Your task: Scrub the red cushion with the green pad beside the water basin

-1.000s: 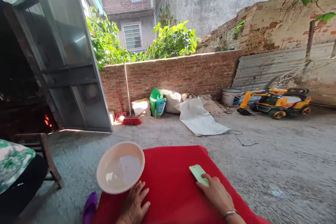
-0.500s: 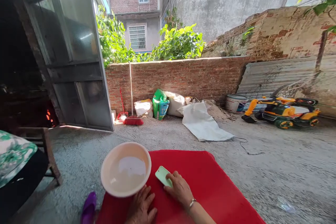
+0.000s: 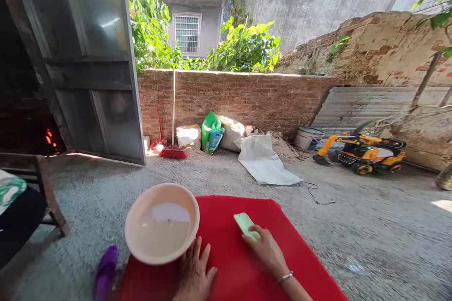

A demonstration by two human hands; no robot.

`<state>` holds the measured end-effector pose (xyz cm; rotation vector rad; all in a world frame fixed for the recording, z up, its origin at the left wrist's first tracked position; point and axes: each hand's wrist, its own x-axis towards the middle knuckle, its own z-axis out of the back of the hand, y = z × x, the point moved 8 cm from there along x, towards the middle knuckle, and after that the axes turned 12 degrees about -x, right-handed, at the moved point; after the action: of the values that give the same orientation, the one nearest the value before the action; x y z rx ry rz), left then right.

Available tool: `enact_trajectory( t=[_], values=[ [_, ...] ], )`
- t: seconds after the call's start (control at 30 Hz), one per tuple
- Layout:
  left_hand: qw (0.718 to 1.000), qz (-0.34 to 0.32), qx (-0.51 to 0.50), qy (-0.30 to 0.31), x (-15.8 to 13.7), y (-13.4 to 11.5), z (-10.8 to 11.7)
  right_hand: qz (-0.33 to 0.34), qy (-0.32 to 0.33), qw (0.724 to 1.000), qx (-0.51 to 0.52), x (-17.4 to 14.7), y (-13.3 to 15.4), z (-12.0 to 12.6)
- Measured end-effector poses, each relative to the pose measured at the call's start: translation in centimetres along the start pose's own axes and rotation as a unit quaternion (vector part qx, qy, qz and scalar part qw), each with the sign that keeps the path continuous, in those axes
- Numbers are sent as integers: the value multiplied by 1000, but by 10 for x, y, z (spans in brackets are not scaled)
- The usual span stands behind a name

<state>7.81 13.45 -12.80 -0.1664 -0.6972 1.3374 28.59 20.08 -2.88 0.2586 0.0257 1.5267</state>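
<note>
Since the frame half a second ago, the right hand point(image 3: 266, 248) and the pale green block point(image 3: 243, 222) in it have shifted rightward over the red cloth point(image 3: 226, 263), away from the basin point(image 3: 139, 216). The right thumb and fingers are closed about the block's near end, while its far end, with a small hole, sticks out ahead. The left hand point(image 3: 195, 273) lies palm down on the cloth with its fingers loosely spread, their tips close by the basin's rim; whether they touch it I cannot tell. The basin holds cloudy water and sits at the cloth's left edge. Farther out, a purple shoe point(image 3: 105, 270) lies on the ground, left of the cloth.
</note>
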Motion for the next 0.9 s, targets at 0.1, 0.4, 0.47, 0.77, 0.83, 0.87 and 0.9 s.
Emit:
enact_trajectory(
  t=[0.1,0.4,0.47,0.77,0.83,0.87,0.9],
  values=[
    [1000,7,2,14,2,1,1,76,47,996,2,3,52,-17],
    [999,35,-9,39,4,-9,11,22,84,996,-35,23,-10,8],
    [998,36,-14,40,6,-13,12,-32,77,996,-43,26,-58,28],
    [998,37,-17,51,5,-9,4,-18,68,998,-8,30,-16,13],
    [997,47,-18,58,5,-7,3,38,65,997,10,29,36,-2],
    [997,52,-19,59,5,-7,3,65,64,996,17,28,58,-7],
    [996,55,-19,60,5,-7,3,91,61,994,22,28,76,-12]
  ],
)
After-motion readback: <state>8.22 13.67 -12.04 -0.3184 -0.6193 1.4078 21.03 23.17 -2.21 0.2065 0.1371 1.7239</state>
